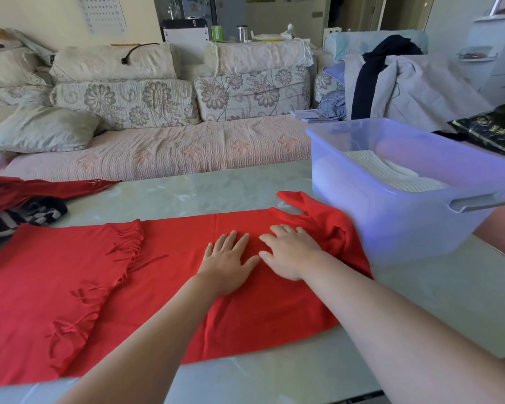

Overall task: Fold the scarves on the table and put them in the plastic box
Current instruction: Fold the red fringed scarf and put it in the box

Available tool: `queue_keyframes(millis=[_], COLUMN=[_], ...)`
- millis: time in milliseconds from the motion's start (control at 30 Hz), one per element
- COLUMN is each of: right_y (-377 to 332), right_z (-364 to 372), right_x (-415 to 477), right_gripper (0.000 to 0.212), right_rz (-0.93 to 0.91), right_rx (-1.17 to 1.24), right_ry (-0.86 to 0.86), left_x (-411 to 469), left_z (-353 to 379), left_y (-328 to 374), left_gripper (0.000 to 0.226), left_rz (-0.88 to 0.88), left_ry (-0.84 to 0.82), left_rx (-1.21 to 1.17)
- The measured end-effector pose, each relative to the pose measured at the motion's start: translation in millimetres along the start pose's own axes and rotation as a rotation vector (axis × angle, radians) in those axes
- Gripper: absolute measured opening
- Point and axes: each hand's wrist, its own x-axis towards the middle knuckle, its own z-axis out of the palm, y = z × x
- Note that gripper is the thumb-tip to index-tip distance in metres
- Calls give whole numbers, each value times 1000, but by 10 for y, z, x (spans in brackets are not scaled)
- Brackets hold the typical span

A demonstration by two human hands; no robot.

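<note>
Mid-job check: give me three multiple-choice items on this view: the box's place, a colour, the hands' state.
1. Where is the plastic box relative to the red scarf? A. at its left end B. at its right end, on the table C. on its middle
2. The knit piece in the box is: A. white B. black C. red
3. The left hand and right hand are: A. both lifted B. both fists C. both flat on the scarf
Answers: B, the box stands by the scarf's right end; A, pale knit shows inside; C, both lie palm-down on it.
</note>
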Motion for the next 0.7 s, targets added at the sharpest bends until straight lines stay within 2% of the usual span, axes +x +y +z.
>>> queue_keyframes(millis=[133,333,467,567,700], right_y=[-314,-1074,-1743,-2292,-2885], right_z=[-50,-200,-271,-308,-287], right_x=[88,218,442,704,1104], right_gripper=[56,55,54,56,61], right_rz=[-54,-194,-262,-305,-355], right_rx=[51,231,281,228,131], right_ry=[-9,2,11,0,-29], left_x=[-147,-645,-1071,-1352,-1516], left_z=[-226,-613,-819,-876,-891], left_y=[-257,-1183,-1951,-2478,-2934], left_gripper=[56,45,42,42,57], left_rz=[47,-89,-208,-302,-413], left_ry=[164,274,248,208,100], left_rx=[-40,-27,47,98,74])
